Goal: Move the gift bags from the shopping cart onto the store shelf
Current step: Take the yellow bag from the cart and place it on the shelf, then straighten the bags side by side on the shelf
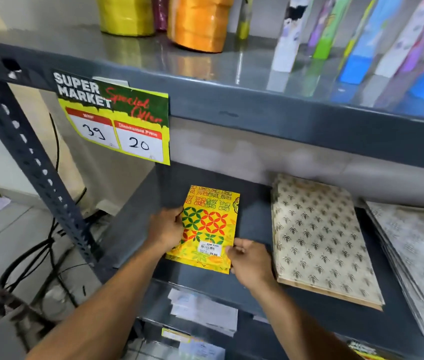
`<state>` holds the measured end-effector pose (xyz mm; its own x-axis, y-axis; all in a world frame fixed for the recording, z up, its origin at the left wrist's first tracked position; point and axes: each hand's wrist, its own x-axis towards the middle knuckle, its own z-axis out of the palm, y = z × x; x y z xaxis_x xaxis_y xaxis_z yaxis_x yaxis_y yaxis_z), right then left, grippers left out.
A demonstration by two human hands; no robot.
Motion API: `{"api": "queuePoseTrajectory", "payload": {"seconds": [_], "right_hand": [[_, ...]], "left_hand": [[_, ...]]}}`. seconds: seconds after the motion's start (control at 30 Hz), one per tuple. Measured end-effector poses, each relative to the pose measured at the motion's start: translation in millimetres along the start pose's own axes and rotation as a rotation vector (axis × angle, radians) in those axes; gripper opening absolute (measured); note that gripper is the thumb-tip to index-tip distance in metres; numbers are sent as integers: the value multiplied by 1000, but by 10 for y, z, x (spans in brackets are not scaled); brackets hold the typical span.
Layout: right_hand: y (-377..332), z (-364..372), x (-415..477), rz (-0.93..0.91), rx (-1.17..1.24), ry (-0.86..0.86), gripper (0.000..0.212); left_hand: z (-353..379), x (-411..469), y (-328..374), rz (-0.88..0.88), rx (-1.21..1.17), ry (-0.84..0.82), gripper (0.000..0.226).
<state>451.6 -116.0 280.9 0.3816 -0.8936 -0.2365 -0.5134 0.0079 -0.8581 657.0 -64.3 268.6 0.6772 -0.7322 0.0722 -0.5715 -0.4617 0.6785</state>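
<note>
- Yellow gift bags (209,229), a thin flat stack with red and green circle patterns and a white price sticker near the lower edge, lying on the grey store shelf (252,224) at centre frame.
- Left hand (165,228) closed on the stack's left edge, thumb on top, fingers tucked under or beside it.
- Right hand (248,261) pinching the stack's lower right corner, fingertips on the sticker side, forearm running to the lower right of the frame.
- Cream patterned bags (319,240) stacked flat just right of the yellow ones, apart from them, with dark shelf showing between.
- Pale grey patterned stack (418,261) at the right edge, beside the cream one.
- Price sign (117,118) hanging from the upper shelf's front lip at upper left, printed "SUPER MARKET Special Offer", with 39 and 20 handwritten.
- Yellow roll (125,14) and orange roll (200,24) standing on the upper shelf at top centre; tall wrapped rolls (361,40) leaning at upper right.
- Black cables (50,245) trailing over the floor at lower left, past the perforated upright (34,162).
- Papers (203,313) visible on the shelf below, bottom centre.
</note>
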Motion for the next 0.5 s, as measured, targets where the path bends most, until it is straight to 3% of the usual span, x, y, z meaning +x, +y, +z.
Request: {"api": "queuePoseTrajectory", "payload": {"seconds": [0.27,0.37,0.43,0.5], "right_hand": [[16,-54,21,-5,-84,-50,40],[-94,-122,201,-158,-240,72,50],[-290,-174,476,-305,-296,152,50],[-496,-207,804,-404,-388,132,50]], "left_hand": [[-142,-120,62,-46,-228,-100,35],[-317,-402,24,32,-288,-293,95],[-327,-531,-105,93,-60,-378,136],[-326,-585,-205,116,120,-394,154]]}}
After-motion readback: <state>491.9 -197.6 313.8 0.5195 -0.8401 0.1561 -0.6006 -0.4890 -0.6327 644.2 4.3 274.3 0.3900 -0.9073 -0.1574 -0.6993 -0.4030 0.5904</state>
